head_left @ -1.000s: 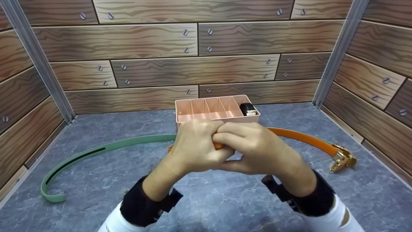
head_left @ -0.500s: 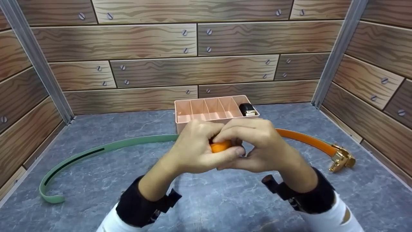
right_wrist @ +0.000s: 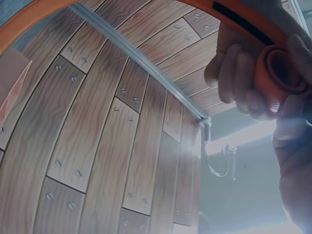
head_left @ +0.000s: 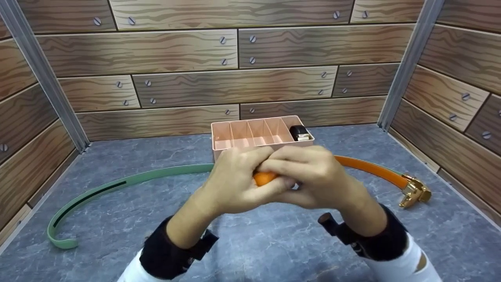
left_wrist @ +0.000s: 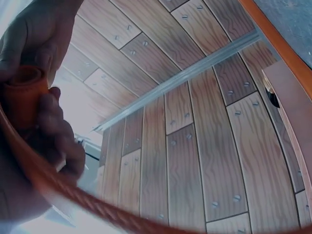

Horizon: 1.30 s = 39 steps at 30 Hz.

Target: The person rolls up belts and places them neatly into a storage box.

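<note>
Orange belt [head_left: 368, 166] is up between the two hands above the tabletop [head_left: 242, 250], one end wound into a coil [head_left: 264, 178], with the rest running out past the right hand [head_left: 313, 176] to the right. The left hand [head_left: 238, 184] grips the coil with its thumb laid along the near side; the right hand's fingers are curled over it from the other side, and the two hands touch. Both wrist views show the coil's rolled turns end-on, fingers wrapped about it. Just behind the hands stands a pink tray [head_left: 217, 153] with five compartments; the hands cover part of its front wall. Its rightmost compartment holds a black rolled item [head_left: 298, 131] with a gold-coloured piece at the front. A green belt [head_left: 129, 180] with a black stripe curves across the left side, its tip bent round, and passes behind the left hand, where its course is hidden. At the far right, gold-coloured buckle parts [head_left: 415, 191] lie at the end of the orange strap, and a thin green edge shows along its far side; how the two straps lie there cannot be told. Wood-patterned walls [head_left: 188, 51] enclose the tabletop behind and at both sides.
</note>
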Motion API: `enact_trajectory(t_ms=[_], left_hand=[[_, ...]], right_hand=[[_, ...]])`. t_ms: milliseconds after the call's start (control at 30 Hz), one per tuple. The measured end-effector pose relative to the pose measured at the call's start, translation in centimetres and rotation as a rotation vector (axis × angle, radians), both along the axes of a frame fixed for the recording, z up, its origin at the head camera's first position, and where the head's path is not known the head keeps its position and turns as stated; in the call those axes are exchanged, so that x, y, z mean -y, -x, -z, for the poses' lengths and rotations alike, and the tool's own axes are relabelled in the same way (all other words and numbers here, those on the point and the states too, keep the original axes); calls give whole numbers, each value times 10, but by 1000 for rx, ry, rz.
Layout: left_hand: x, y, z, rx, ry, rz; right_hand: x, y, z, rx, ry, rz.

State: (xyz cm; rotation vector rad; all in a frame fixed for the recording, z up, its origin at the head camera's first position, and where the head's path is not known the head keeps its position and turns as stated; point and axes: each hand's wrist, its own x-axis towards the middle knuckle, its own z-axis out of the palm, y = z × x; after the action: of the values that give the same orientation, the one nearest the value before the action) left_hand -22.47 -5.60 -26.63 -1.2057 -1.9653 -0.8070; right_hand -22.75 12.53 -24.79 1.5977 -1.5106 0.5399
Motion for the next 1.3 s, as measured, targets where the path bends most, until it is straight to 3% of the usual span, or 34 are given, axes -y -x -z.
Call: enact_trajectory(t_ms=[100, 200, 300, 467, 567, 633, 767, 967, 1033, 1100, 1300], left_hand=[[2, 2, -1, 76, -9, 110], [2, 2, -2, 118, -31, 133], [1, 1, -2, 78, -24, 22], [-2, -4, 0, -17, 50, -229], [-3, -6, 1, -56, 56, -278], [-3, -6, 1, -84, 39, -246], [-2, -2, 2, -119, 2, -111], [2, 5, -1, -26, 7, 156], [2, 5, -2, 4, 11, 202], [1, 4, -2, -2, 11, 152], [0, 2, 5, -120, 61, -307]], right_hand=[[0, 4, 0, 112, 35, -102], [0, 5, -1, 183, 26, -131], [1, 2, 0, 162, -17, -72], [2, -7, 1, -5, -77, 124], [2, -9, 2, -50, -89, 165], [1, -9, 2, -45, -78, 142], [0, -5, 0, -13, -36, 57], [2, 0, 1, 84, 34, -111], [3, 0, 2, 108, 34, -140], [3, -1, 3, 103, 6, -118], [5, -7, 4, -84, -132, 194]])
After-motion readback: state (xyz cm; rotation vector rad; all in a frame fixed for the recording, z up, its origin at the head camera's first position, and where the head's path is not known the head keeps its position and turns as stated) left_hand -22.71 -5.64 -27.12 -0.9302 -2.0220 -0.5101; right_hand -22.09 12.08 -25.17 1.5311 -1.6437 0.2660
